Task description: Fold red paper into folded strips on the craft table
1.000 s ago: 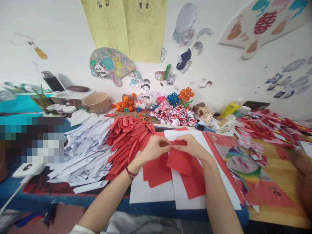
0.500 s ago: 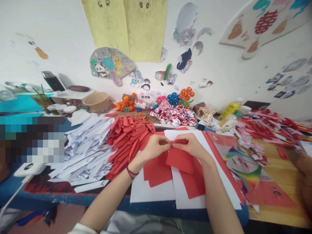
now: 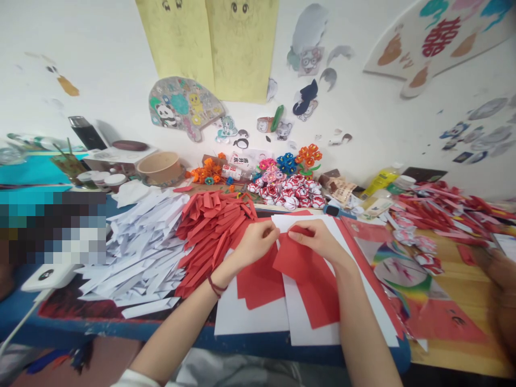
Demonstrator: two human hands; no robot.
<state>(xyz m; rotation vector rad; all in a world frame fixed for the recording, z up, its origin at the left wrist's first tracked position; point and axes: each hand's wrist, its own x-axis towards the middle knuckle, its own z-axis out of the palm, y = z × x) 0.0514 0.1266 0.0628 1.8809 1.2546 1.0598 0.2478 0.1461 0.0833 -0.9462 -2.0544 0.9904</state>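
Observation:
A small sheet of red paper (image 3: 294,260) hangs from my right hand (image 3: 316,236), whose thumb and fingers pinch its top edge. Just left of that edge is my left hand (image 3: 258,242), thumb and fingertips pressed together; what they hold, if anything, I cannot make out. Under both hands, more red paper pieces (image 3: 258,285) lie on large white sheets (image 3: 253,320). To the left of my left hand is a heap of folded red paper strips (image 3: 215,226), and beyond it a bigger heap of folded white paper strips (image 3: 141,252).
Red and white paper flowers (image 3: 296,191) stand at the back near a round tan container (image 3: 159,166). A white device with a cable (image 3: 48,274) lies at left. On the right are a rainbow-patterned packet (image 3: 403,271), red strips (image 3: 455,212) and another person's blurred hand (image 3: 502,269).
My left fingertips have drawn slightly left, away from my right hand. The red sheet's top edge, rolled or bent before, now looks flatter, and the sheet has tilted a little.

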